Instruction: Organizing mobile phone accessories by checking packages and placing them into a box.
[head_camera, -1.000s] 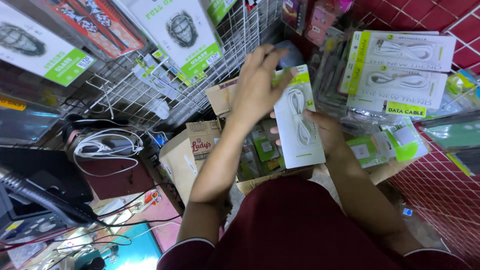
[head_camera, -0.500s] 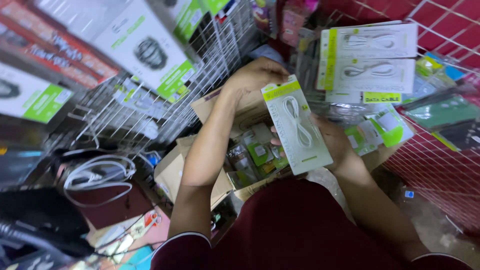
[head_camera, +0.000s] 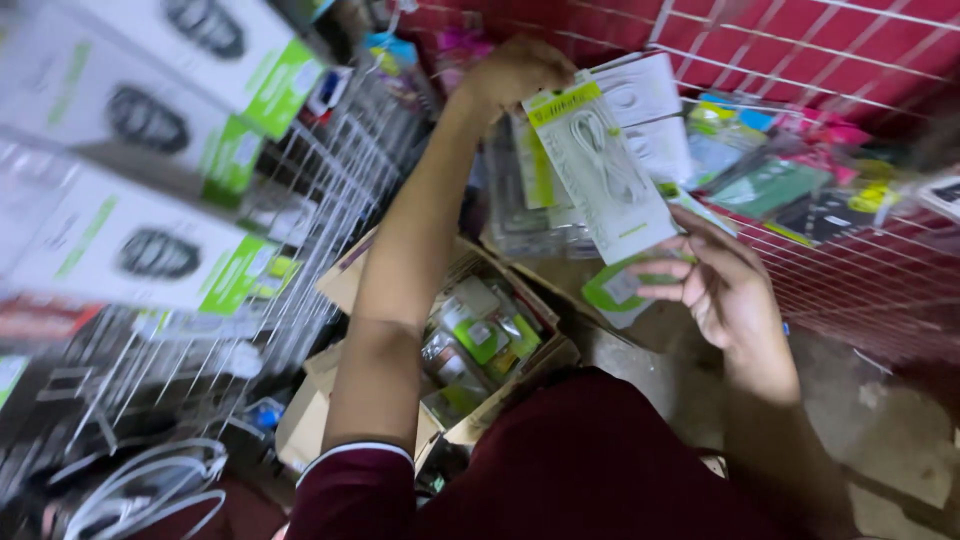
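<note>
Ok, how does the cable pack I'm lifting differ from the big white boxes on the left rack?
The cable pack is a flat, slim card with a coiled white cable showing; the white boxes are thick and bulky, showing a dark oval picture. The pack is held up at its top by the left hand, with the right hand open below it; the boxes sit on the wire rack. Both are white with lime-green trim.

The person wears a maroon top whose short sleeve (head_camera: 355, 480) has white edging.

Your left hand (head_camera: 515, 72) lifts a white-green cable pack (head_camera: 600, 170); white-green boxes (head_camera: 140, 240) hang left, small packs fill the carton (head_camera: 480, 335).
</note>
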